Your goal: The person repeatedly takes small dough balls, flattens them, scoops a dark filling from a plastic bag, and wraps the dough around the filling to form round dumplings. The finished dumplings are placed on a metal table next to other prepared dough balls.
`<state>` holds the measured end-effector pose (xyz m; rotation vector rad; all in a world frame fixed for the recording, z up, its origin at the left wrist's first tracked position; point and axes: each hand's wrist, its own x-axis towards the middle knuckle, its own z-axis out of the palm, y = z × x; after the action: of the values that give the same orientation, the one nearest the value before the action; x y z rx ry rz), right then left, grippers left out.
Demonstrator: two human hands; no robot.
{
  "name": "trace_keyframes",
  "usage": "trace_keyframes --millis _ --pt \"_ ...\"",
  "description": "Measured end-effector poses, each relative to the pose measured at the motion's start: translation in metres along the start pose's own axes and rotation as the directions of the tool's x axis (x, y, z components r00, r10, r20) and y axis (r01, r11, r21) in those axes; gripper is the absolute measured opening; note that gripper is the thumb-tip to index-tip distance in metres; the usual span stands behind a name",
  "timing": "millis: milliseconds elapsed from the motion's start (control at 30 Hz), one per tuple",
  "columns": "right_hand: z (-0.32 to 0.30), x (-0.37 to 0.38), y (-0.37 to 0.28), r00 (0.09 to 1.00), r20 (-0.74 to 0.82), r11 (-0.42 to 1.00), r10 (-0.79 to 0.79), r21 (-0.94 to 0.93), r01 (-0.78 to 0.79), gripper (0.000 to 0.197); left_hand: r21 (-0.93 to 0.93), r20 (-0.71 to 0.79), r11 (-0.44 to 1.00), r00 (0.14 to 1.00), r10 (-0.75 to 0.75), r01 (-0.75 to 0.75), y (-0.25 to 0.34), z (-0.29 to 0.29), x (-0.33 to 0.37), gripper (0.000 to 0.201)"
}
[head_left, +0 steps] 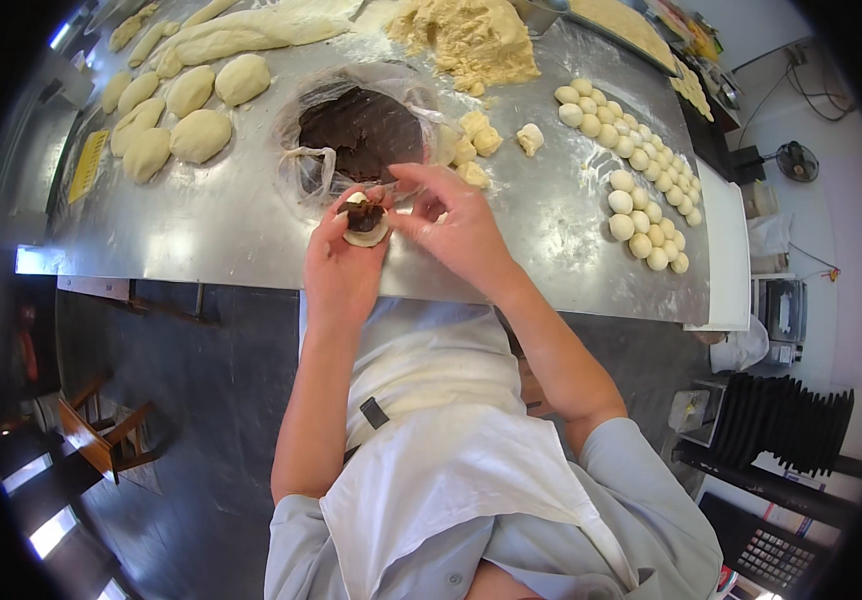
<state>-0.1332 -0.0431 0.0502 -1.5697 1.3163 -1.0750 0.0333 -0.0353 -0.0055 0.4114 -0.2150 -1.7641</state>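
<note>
Dough wrapper [366, 239], dark filling [364, 216] exposed, held in curled fingers of left hand [341, 262], the nearer one. Roundish, no clear long axis. Lies nine o'clock from right hand [453, 226]: index spread from thumb; pinch on rim, cannot tell.

brown filling [364, 217], cream dough [366, 239], white apron [456, 470]
</note>
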Motion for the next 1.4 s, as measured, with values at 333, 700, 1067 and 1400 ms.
trace_keyframes --millis 333,700,1067,1400 --pt "0.008 -0.003 0.011 0.958 0.125 0.949 -0.258 -0.151 0.275 0.039 0.192 0.008 0.980 0.998 -0.063 0.060 0.003 -0.003 -0.007 0.037" --pt "0.029 0.002 0.008 0.955 0.069 0.935 -0.289 -0.194 0.297 0.027 0.334 0.006 0.942 0.999 0.043 -0.043 0.005 -0.006 -0.011 0.033" --pt "0.057 0.034 -0.002 0.827 -0.064 0.793 -0.558 -0.333 0.509 0.028 0.294 0.017 0.946 0.990 0.137 -0.136 0.020 -0.010 -0.010 0.035" --pt "0.053 0.060 -0.006 0.995 -0.079 0.979 -0.056 0.191 0.070 0.040 0.249 -0.002 0.963 0.994 0.107 -0.104 0.035 -0.015 -0.019 0.043"
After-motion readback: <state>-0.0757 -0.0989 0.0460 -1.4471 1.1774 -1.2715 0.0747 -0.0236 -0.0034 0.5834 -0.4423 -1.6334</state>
